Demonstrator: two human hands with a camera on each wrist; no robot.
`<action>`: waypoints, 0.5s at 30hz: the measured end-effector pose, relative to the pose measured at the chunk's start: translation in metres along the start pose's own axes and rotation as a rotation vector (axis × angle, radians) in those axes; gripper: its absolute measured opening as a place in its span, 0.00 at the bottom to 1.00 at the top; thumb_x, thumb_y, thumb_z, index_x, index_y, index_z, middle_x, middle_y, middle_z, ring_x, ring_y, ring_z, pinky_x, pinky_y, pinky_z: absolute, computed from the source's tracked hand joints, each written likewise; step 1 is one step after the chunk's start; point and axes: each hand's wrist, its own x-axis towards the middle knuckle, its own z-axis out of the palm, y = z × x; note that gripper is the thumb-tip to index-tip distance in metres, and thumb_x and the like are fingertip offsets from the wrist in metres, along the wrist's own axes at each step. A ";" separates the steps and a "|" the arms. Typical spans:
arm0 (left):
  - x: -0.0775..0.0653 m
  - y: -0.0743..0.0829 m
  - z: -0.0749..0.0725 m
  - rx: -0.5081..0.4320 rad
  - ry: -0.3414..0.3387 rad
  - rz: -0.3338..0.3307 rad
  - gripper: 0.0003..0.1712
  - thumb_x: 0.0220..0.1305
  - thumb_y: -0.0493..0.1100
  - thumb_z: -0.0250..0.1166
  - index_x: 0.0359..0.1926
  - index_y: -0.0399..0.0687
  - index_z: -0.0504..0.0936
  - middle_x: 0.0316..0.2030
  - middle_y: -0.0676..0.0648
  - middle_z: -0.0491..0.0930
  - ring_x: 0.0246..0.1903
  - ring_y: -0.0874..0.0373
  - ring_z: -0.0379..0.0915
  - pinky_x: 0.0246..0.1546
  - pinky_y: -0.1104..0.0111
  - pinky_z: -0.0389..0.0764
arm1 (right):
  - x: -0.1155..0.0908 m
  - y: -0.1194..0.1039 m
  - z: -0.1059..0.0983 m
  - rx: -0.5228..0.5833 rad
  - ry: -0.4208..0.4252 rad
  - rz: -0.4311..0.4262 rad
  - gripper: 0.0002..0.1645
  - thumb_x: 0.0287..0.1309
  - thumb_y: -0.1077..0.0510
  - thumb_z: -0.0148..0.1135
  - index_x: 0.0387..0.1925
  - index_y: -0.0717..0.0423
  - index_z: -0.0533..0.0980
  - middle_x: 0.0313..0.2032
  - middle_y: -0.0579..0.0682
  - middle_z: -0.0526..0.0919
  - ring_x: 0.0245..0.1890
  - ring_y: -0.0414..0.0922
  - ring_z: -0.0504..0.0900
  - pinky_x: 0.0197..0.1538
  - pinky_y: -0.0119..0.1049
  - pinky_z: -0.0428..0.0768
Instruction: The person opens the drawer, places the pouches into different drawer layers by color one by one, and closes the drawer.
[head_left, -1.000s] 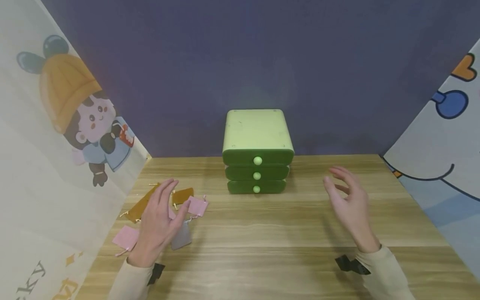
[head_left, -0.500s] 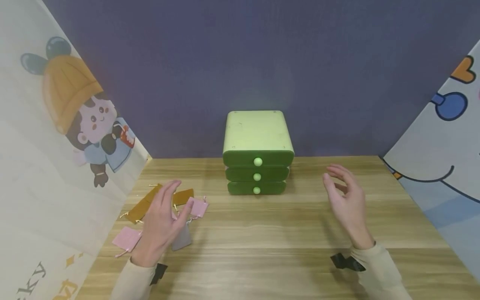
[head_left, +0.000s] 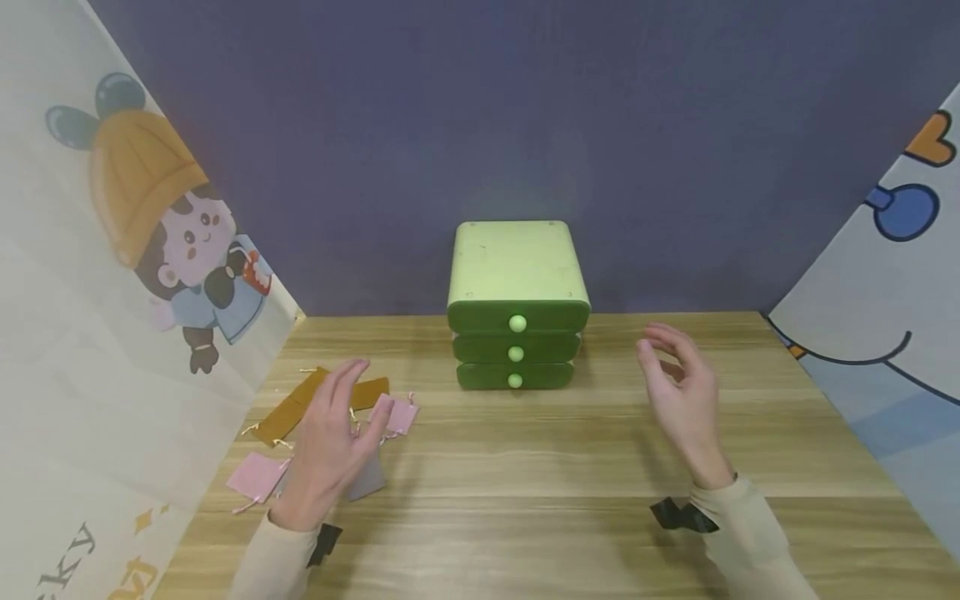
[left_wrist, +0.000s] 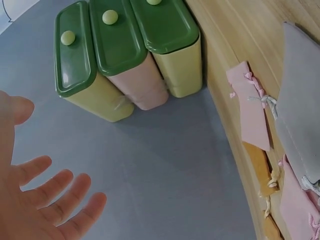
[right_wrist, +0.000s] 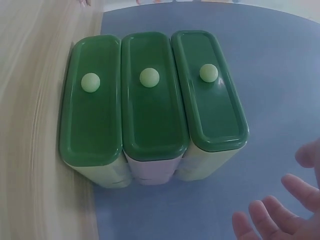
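Tabletop [head_left: 525, 467]: two hands [head_left: 326, 450] [head_left: 684, 404], three drawers [head_left: 483, 349].

A dark blue wall [head_left: 360, 150] stands behind a wood-grain table [head_left: 525, 467], between white cartoon-printed side walls [head_left: 82, 358]

A pale wood-grain tabletop [head_left: 525, 467] bears a boxy light-green plastic-looking drawer cabinet [head_left: 517, 262] at 12 o'clock, with three dark-green fronts [head_left: 480, 348]. Flat fabric drawstring pouches [head_left: 292, 408] in mustard-brown, pink and grey lie around 9 o'clock.
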 end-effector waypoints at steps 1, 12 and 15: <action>0.000 0.000 0.000 -0.002 0.002 0.000 0.35 0.68 0.48 0.72 0.70 0.38 0.75 0.67 0.36 0.78 0.66 0.38 0.76 0.65 0.45 0.76 | 0.000 -0.001 0.001 0.004 -0.003 0.002 0.16 0.73 0.66 0.62 0.58 0.68 0.81 0.57 0.39 0.84 0.52 0.29 0.82 0.53 0.18 0.80; 0.005 0.003 0.008 0.016 0.028 0.084 0.36 0.65 0.49 0.71 0.68 0.34 0.76 0.65 0.34 0.79 0.61 0.36 0.79 0.57 0.43 0.82 | 0.002 -0.003 0.011 0.053 -0.022 0.004 0.16 0.73 0.67 0.63 0.58 0.67 0.82 0.53 0.35 0.84 0.51 0.29 0.82 0.52 0.17 0.80; 0.005 0.004 0.010 0.025 0.044 0.107 0.36 0.62 0.48 0.72 0.68 0.34 0.77 0.64 0.34 0.80 0.59 0.35 0.81 0.54 0.42 0.84 | 0.004 -0.002 0.013 0.064 -0.031 0.018 0.16 0.73 0.66 0.63 0.58 0.67 0.82 0.52 0.29 0.83 0.51 0.29 0.82 0.52 0.17 0.80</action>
